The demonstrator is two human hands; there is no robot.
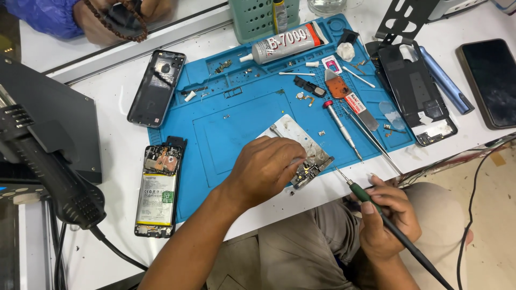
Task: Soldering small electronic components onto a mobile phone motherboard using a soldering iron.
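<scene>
**Small board pinned on a metal plate, soldering iron held ready**

White desk [123,107] in a phone repair spot, blue silicone work mat [236,134] across its middle, front edge nearest the person.

Left hand [269,169] is curled palm-down, fingertips pressing a small circuit board [307,173] against a scuffed metal plate [295,140]; both sit at the mat's front edge, near the middle of the desk's front. Right hand [382,217] is closed around a green-and-black soldering iron [376,207], held off the desk's front edge over the lap, tip pointing toward the board but clear of it.

Handling, as a judgement: the board looks light, thin, stiff and fragile, with tiny parts on top. Best held by its bare edges or pinned flat from the side, not pinched over components. The plate looks rigid and would likely slide on a push. The iron goes by its handle only.

Outward: precision screwdriver [341,126] and tweezers [371,137] just right of the plate. Glue tube [287,43] at the mat's far edge. Opened phone with battery showing [157,190] by the mat's left front corner, dark back cover [157,86] beyond it. Phone frame [416,94] and dark phone [492,80] toward the desk's right edge. Hot-air handle [54,172] at the left edge. Another person's hand with beads [121,21] at the far left corner.
</scene>
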